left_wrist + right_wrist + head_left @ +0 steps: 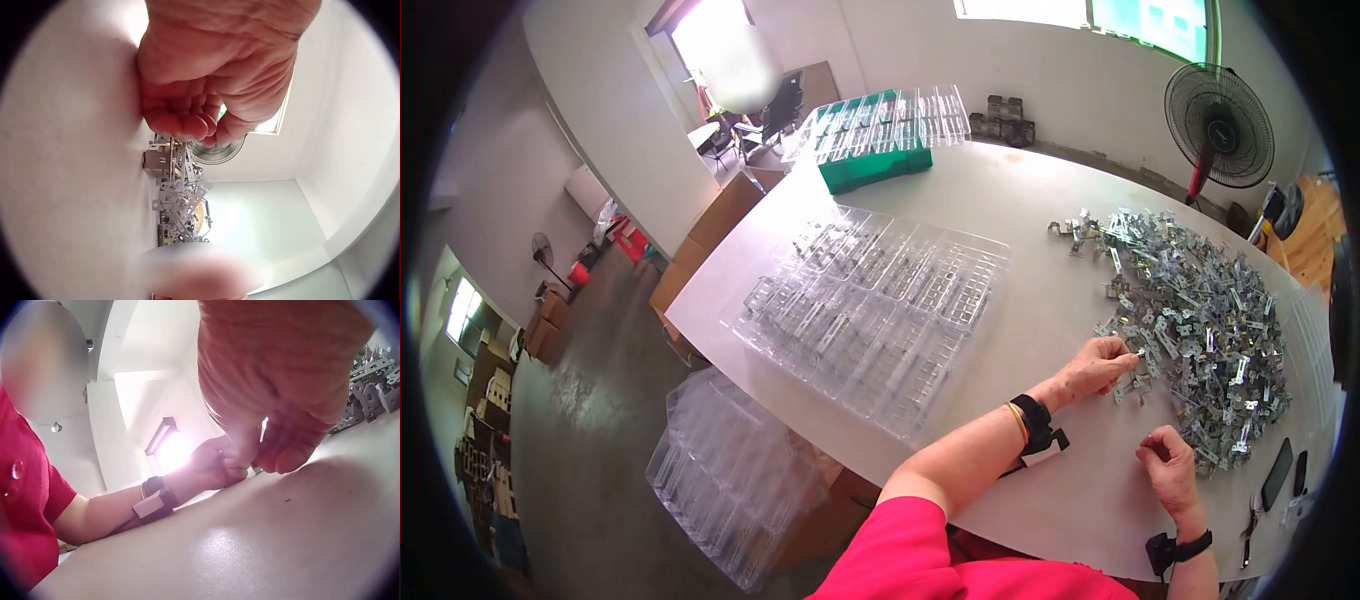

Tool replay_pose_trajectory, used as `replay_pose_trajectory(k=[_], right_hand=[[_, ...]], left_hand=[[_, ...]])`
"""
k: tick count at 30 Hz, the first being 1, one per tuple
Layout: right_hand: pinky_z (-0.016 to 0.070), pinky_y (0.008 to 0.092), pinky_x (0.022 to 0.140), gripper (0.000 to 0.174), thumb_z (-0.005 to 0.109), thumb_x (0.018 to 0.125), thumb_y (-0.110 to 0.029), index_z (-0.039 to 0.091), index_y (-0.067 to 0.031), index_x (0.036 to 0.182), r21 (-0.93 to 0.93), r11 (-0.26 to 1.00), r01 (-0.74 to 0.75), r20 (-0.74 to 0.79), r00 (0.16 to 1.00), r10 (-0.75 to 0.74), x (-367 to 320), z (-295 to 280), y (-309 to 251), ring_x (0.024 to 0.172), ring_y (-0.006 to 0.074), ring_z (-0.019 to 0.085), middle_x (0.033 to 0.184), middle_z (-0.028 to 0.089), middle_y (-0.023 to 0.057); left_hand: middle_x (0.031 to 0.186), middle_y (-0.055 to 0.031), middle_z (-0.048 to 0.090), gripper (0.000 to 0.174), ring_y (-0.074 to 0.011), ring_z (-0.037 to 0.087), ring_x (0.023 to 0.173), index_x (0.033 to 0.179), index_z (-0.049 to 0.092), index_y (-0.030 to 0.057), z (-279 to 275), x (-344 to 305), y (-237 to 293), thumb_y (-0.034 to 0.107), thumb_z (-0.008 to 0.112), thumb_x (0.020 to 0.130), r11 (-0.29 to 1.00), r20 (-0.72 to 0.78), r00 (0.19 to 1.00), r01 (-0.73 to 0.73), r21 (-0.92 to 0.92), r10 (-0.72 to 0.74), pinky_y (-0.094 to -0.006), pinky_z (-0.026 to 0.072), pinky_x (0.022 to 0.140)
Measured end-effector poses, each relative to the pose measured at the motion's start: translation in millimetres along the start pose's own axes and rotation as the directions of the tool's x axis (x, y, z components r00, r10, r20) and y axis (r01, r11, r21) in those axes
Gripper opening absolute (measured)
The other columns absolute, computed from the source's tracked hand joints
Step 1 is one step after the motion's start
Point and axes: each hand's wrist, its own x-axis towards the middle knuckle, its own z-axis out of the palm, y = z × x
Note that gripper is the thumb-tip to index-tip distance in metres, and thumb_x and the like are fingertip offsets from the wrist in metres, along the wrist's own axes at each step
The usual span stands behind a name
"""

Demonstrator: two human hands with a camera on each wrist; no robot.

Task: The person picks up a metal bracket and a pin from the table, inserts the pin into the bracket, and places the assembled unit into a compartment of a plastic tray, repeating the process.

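Observation:
In the head view my left hand (1097, 368) is at the near-left edge of a heap of small stamped metal brackets (1200, 330). Its thumb and forefinger pinch a small shiny metal bracket (1139, 355). Seen from the left wrist, the left hand (219, 75) has its fingers bent in, with loose brackets (178, 200) just past the fingertips. My right hand (1174, 475) is low over the table beside the heap's near edge, fingers curled and thumb close to the forefinger. The right wrist view shows that hand (281, 394) from underneath; I cannot tell whether its fingertips hold anything.
A clear compartmented tray (880, 310) with rows of brackets lies left on the white table (1040, 270). More clear trays sit on a green bin (875, 168) at the back and in a stack (730, 470) below the table edge. A phone (1277, 473) and pliers-like tool (1250, 530) lie right.

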Motion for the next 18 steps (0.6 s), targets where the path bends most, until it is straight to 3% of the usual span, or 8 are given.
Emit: replay_pose_trajectory(k=[7,12,18], right_hand=[[0.0492,0.0257,0.068,0.018,0.071,0.083,0.007,0.058,-0.0036,0.09,-0.081,0.995,0.062,-0.052,0.996,-0.066,2,8,-3,0.072,0.0107,0.061,0.081,0.062,0.0031],[0.0492,0.0277,0.064,0.018,0.072,0.081,0.006,0.057,-0.0031,0.086,-0.173,0.985,0.021,0.005,1.0,-0.021,6,9,-3,0.069,0.0127,0.062,0.079,0.063,0.0058],[0.048,0.0279,0.062,0.017,0.071,0.081,0.005,0.057,-0.0033,0.086,-0.08,0.994,-0.079,0.083,0.993,0.086,15,2,4,0.066,0.0121,0.06,0.078,0.063,0.0056]], left_hand=[[0.066,0.0064,0.05,0.03,-0.0037,0.045,0.055,0.09,0.061,0.0065,1,0,-3,0.035,0.066,0.098,0.995,-0.015,0.999,-0.039,0.086,0.041,-0.0234,0.0387,0.048],[0.067,0.0074,0.047,0.03,-0.0027,0.042,0.057,0.086,0.061,0.0069,2,-1,-7,0.034,0.066,0.098,0.995,-0.029,0.998,-0.052,0.083,0.055,-0.0236,0.0354,0.048],[0.067,0.0074,0.047,0.029,-0.0036,0.039,0.061,0.084,0.06,0.0039,2,-2,-8,0.029,0.065,0.098,0.994,-0.039,0.996,-0.077,0.081,0.08,-0.0257,0.0337,0.051]])
